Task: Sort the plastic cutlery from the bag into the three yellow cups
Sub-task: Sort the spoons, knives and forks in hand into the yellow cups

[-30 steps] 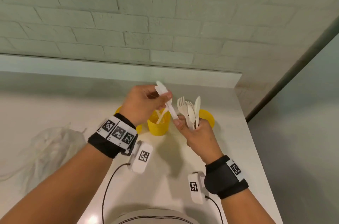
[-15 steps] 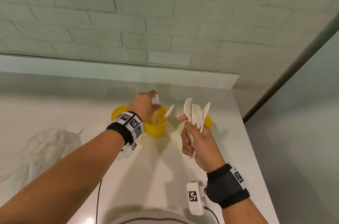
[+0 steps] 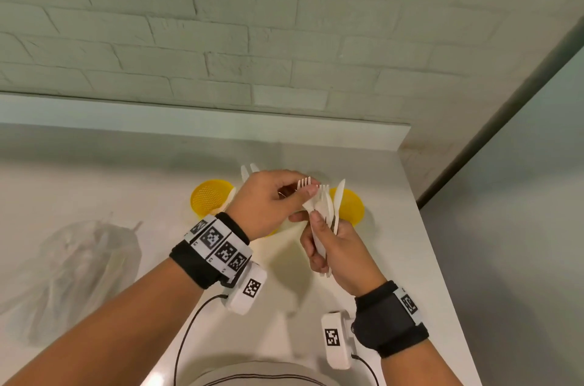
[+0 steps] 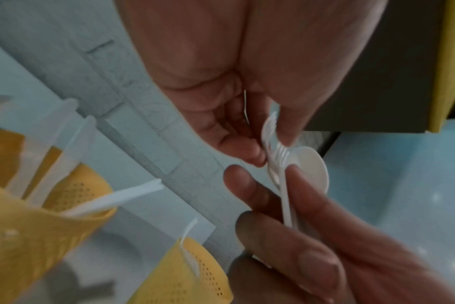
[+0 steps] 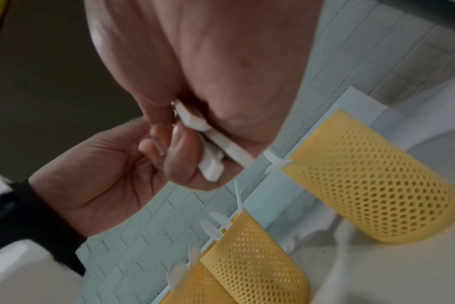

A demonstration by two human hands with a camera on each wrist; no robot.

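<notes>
My right hand (image 3: 317, 229) grips a bundle of white plastic cutlery (image 3: 328, 205) by the handles, heads up, with forks, a spoon and a knife in it. My left hand (image 3: 303, 193) pinches the head of one fork (image 3: 305, 181) in that bundle; the left wrist view shows the fork (image 4: 269, 131) between thumb and fingers. Three yellow mesh cups stand behind the hands: the left cup (image 3: 210, 196), the right cup (image 3: 350, 207), and the middle cup (image 3: 271, 232) mostly hidden by my left hand. White knife tips (image 3: 248, 170) stick up from it.
A crumpled clear plastic bag (image 3: 79, 259) lies on the white counter (image 3: 158, 180) at the left. A brick wall runs along the back. The counter's right edge (image 3: 442, 259) is close to the right cup.
My left hand carried a knife to the middle cup, let it go there, then came back right and pinched a fork in the bundle. The right hand kept holding the bundle.
</notes>
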